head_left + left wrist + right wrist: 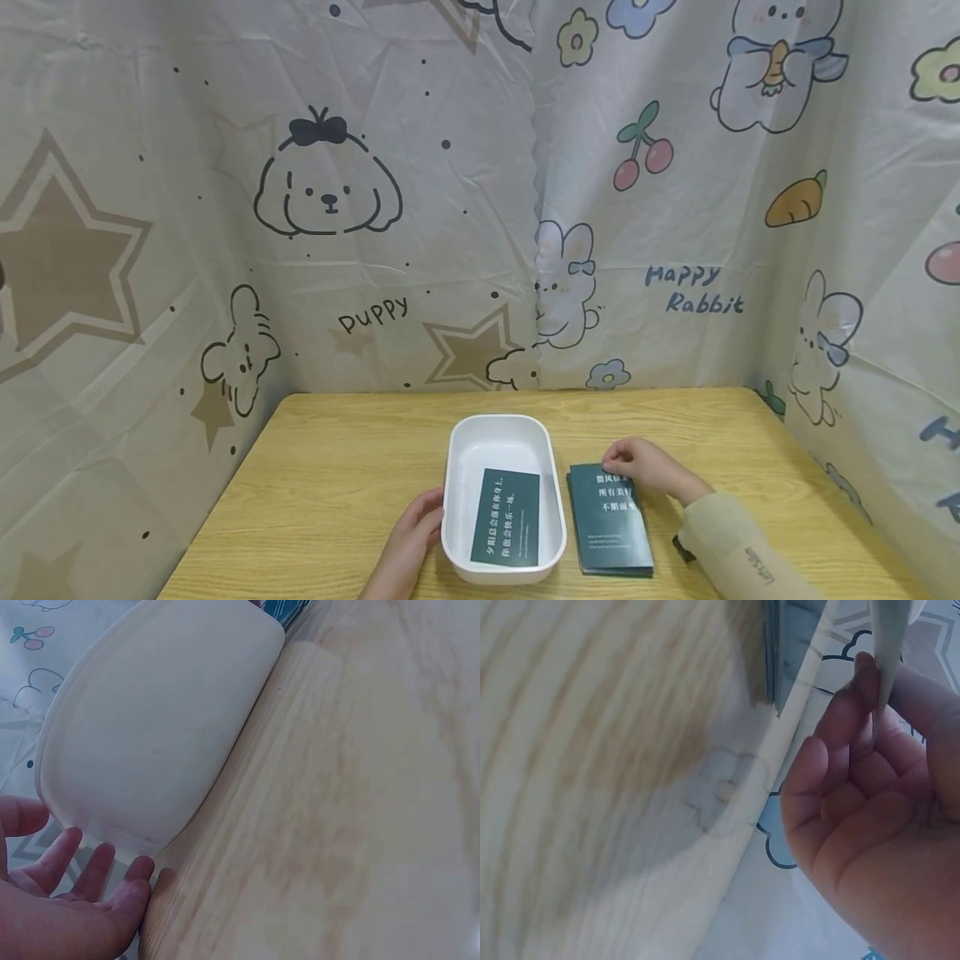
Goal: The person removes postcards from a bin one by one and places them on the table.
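A white rectangular box (501, 575) with rounded corners stands on the table, and a dark green card (506, 518) with white writing lies inside it. My left hand (408, 542) is at the box's left side; in the left wrist view its fingertips (141, 868) touch the outer wall, fingers spread and only slightly bent. To the right of the box is a stack of green cards (615, 571). Over the stack's far end, my right hand (652, 468) pinches a card (887, 637) between thumb and fingers, seen nearly edge-on in the right wrist view.
The light wooden table (337, 467) carries the box and the stack. Patterned cloth (450, 208) with cartoon drawings hangs behind the table and on both sides. A dark strap (684, 548) shows at the right sleeve.
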The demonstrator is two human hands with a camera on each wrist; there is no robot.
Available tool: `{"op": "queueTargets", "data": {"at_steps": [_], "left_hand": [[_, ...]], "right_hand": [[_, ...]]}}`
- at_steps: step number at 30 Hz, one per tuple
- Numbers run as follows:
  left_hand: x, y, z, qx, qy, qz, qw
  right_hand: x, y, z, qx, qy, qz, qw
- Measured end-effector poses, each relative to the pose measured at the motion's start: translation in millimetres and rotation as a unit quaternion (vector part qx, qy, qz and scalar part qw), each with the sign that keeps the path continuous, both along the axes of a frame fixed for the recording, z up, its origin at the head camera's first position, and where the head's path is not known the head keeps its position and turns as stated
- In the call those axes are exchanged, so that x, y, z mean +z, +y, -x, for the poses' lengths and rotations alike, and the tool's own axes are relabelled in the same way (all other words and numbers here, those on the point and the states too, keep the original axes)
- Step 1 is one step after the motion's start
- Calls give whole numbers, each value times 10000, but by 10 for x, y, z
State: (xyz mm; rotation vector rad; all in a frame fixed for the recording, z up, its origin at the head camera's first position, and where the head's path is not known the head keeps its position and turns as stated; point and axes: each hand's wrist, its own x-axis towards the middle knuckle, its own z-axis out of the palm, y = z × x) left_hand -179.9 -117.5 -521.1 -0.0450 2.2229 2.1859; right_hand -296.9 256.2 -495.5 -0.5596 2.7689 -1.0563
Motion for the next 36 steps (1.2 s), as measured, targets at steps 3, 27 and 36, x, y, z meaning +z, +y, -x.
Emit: {"op": "queueTargets", "data": {"at_steps": [3, 27, 36], "left_hand": [[6, 0, -5, -7, -4, 7, 10000], [11, 4, 11, -18, -142, 63, 9999], [10, 8, 18, 28, -157, 98, 9998]], "right_hand": [[-18, -29, -11, -177, 142, -161, 9996], [-79, -153, -29, -763, 386, -603, 9945], [-98, -167, -45, -813, 382, -721, 9933]]}}
